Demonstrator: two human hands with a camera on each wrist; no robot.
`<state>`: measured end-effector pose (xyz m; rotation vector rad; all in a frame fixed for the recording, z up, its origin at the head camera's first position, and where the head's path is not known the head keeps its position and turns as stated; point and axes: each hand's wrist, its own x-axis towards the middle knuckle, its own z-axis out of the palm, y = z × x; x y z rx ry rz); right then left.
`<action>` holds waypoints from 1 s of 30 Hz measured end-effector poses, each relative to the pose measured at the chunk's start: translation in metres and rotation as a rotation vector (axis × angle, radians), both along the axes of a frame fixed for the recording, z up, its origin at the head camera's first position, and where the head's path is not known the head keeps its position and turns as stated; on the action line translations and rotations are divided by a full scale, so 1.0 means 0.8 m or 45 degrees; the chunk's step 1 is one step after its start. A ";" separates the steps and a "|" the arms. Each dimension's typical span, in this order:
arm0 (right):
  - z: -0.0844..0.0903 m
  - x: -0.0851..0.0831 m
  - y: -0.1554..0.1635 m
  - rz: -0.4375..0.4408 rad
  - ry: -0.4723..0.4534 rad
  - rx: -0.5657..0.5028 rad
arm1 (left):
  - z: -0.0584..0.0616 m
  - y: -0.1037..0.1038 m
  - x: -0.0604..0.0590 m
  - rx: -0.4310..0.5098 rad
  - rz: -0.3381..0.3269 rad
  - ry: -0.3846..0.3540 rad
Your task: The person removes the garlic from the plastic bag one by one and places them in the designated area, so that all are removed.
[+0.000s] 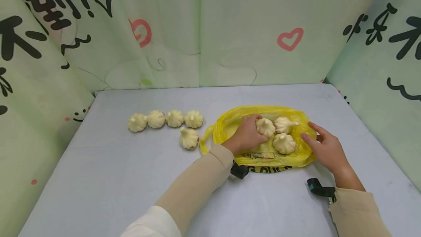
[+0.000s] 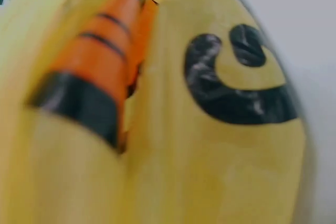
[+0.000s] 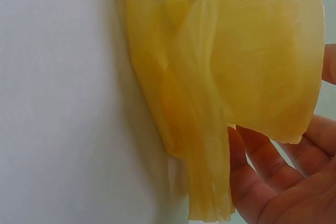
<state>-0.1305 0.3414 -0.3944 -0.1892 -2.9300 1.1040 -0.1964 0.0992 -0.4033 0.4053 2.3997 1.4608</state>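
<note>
Five garlic bulbs (image 1: 166, 120) are lying on the left half of the grey counter (image 1: 108, 178), four in a row and one (image 1: 189, 138) just nearer, with wide bare room around them. To their right the left hand (image 1: 246, 134) is reaching into the yellow bag (image 1: 227, 121), its fingers curling round a garlic bulb (image 1: 265, 127); two more bulbs (image 1: 284, 134) are sitting beside it inside. The bag's near print is partly cut off by the sleeve, and the left wrist view is showing only blurred yellow plastic. The right hand (image 1: 323, 147) is resting against the bag's right edge with fingers relaxed, gripping nothing. The counter's near edge is out of sight.
</note>
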 end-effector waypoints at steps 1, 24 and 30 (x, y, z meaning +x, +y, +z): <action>0.000 0.000 0.000 0.002 0.000 -0.004 | 0.002 -0.002 0.000 0.008 -0.004 0.006; 0.000 0.000 -0.002 0.000 0.005 -0.014 | 0.039 -0.057 0.017 0.101 -0.056 0.029; -0.002 0.000 -0.001 -0.002 -0.003 -0.025 | 0.044 -0.078 0.021 0.142 -0.119 0.108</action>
